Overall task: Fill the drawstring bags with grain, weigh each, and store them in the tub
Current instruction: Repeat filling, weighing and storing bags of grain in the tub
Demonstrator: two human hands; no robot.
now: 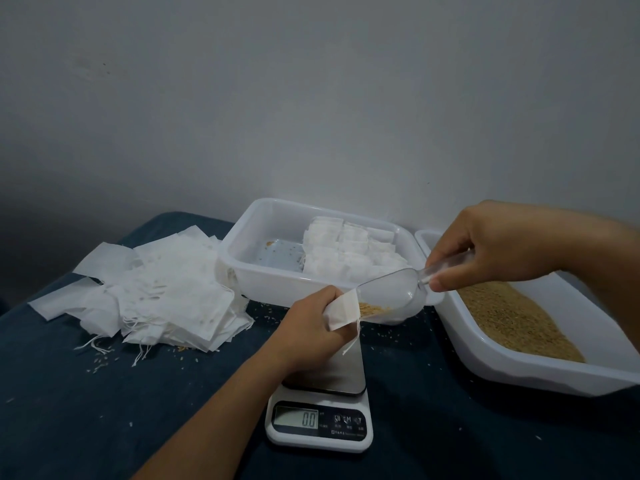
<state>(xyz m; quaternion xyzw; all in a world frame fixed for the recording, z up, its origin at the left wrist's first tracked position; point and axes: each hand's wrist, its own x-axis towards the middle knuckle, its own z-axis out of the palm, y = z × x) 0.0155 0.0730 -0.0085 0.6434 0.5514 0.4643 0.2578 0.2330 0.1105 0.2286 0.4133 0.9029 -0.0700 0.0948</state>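
My left hand [311,318] grips a small white drawstring bag [343,310] by its open mouth, above the scale [320,415]. My right hand [498,244] holds the handle of a clear plastic scoop [391,299], tipped so that brown grain slides into the bag. The scale's display reads 0.0 and its steel platform is bare. Behind it stands a white tub [263,271] with several filled bags stacked on its right side. At the right, a second white tub [491,358] holds loose brown grain [516,317].
A loose pile of empty white bags [156,296] with trailing strings lies at the left on the dark blue cloth [104,410]. Stray grains are scattered on the cloth around the scale and the pile. A plain wall rises right behind the tubs.
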